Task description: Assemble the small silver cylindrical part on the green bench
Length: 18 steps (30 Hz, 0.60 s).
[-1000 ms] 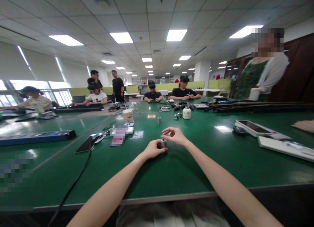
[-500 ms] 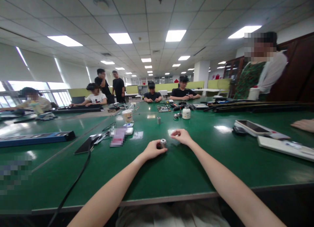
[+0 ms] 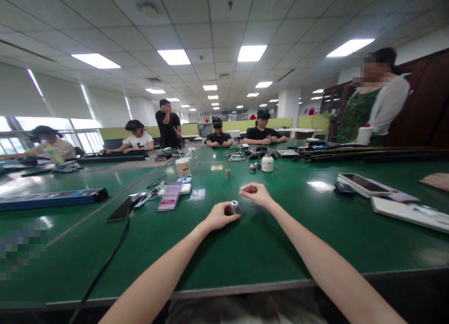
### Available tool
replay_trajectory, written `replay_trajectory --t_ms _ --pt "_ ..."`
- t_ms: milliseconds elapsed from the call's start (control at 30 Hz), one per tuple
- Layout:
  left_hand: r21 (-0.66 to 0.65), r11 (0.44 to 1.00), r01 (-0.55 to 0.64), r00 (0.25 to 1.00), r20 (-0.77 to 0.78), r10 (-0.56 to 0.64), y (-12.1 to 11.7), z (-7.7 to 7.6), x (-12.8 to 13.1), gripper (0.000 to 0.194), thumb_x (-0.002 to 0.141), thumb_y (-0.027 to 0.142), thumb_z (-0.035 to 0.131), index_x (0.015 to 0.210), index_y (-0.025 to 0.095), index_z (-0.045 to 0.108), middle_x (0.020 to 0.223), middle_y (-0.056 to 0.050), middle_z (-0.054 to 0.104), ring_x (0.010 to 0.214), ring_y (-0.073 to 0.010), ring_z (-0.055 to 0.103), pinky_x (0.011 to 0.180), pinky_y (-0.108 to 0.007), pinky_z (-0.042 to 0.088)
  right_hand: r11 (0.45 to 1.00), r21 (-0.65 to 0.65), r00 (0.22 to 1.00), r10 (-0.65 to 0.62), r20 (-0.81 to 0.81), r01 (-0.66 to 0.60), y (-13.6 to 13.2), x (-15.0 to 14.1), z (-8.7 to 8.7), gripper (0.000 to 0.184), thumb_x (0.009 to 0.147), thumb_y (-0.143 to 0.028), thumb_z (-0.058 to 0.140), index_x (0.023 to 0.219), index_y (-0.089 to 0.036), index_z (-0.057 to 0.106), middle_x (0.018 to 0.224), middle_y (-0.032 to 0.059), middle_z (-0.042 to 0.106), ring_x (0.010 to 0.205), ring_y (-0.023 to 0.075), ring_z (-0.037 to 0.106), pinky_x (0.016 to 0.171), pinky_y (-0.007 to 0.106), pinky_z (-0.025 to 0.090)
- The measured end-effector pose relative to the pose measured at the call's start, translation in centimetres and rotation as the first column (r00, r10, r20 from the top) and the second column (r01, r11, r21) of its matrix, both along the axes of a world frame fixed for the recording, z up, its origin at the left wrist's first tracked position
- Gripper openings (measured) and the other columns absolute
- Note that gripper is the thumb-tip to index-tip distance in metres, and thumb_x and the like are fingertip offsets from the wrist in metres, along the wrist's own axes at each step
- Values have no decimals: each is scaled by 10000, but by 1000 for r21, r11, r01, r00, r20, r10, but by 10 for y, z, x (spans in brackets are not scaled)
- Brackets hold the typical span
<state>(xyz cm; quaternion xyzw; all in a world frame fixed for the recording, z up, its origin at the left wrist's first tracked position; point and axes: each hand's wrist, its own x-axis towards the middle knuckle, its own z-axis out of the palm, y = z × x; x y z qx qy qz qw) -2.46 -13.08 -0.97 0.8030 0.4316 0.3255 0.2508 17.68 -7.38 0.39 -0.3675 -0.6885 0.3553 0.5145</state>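
My left hand (image 3: 220,215) curls around a short silver metal cylinder (image 3: 234,207) standing upright on the green tabletop, thumb in front and fingers behind. Its top face has dark openings. My right hand (image 3: 258,195) is raised just right of and beyond the cylinder, apart from it. Thumb and index finger are pinched together; what lies between the tips, if anything, is too small to make out. Farther back, a second, smaller-looking metal cylinder (image 3: 228,174) stands upright on the table.
Left of my hands lie a purple packet (image 3: 170,196), a dark tablet-like slab (image 3: 121,209) and a black cable (image 3: 112,254). A paper cup (image 3: 183,167) and a white jar (image 3: 267,163) stand farther back. Phone-like devices (image 3: 365,184) lie right, near another person's hand (image 3: 435,181).
My right hand has shifted slightly left, its fingertips closer to the cylinder. The left hand keeps its hold. In the background, one standing person shows where two did before.
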Motion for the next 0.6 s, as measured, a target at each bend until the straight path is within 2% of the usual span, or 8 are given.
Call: replay_trajectory --t_ms 67,133,233,333,400,500,600 --pt "4 1000 -2 1000 0 2 0 0 0 362 720 379 691 982 130 676 849 -43 697 766 -173 614 719 -264 464 998 35 998 52 -22 -51 -12 -14 10 311 610 -383 783 784 -149 676 773 77 740 738 199 701 701 326 555" --pt "5 1000 -14 1000 -2 14 0 0 0 340 716 375 696 946 127 675 843 -44 695 768 -176 616 714 -262 464 993 60 994 96 60 -99 -24 -25 16 247 634 -341 767 762 -148 681 744 67 735 696 187 692 675 313 548" --pt "-3 999 -43 999 -12 43 -2 2 1 304 707 361 704 900 128 676 832 -41 696 767 -180 621 707 -261 464 989 117 976 61 209 -87 -36 -34 18 100 664 -231 717 726 -154 699 715 48 729 692 173 683 704 301 534" --pt "-3 999 -52 999 -14 52 -3 3 1 301 702 349 708 911 134 680 841 -37 700 773 -182 623 703 -261 465 989 132 972 36 232 -68 -40 -35 17 70 676 -211 699 724 -160 701 721 42 728 701 169 679 709 289 526" --pt "1 999 -45 999 -12 45 -3 2 1 306 702 352 707 916 134 679 839 -38 700 767 -182 621 695 -261 464 990 128 973 21 231 -52 -41 -34 16 101 667 -236 722 739 -168 700 722 39 726 687 166 672 675 274 519" --pt "-11 1000 -22 1000 1 22 -1 0 1 286 710 365 702 868 128 676 810 -41 697 747 -180 620 689 -263 461 985 161 963 -101 250 61 -39 -33 18 218 642 -355 773 751 -183 696 613 16 677 568 146 616 548 243 468" --pt "-30 1000 2 1000 20 -1 1 -1 1 291 717 375 700 869 129 676 819 -44 702 760 -182 622 712 -269 462 973 177 962 -182 202 147 -36 -31 20 319 723 -497 692 781 -184 675 524 -5 613 477 125 549 472 232 412"
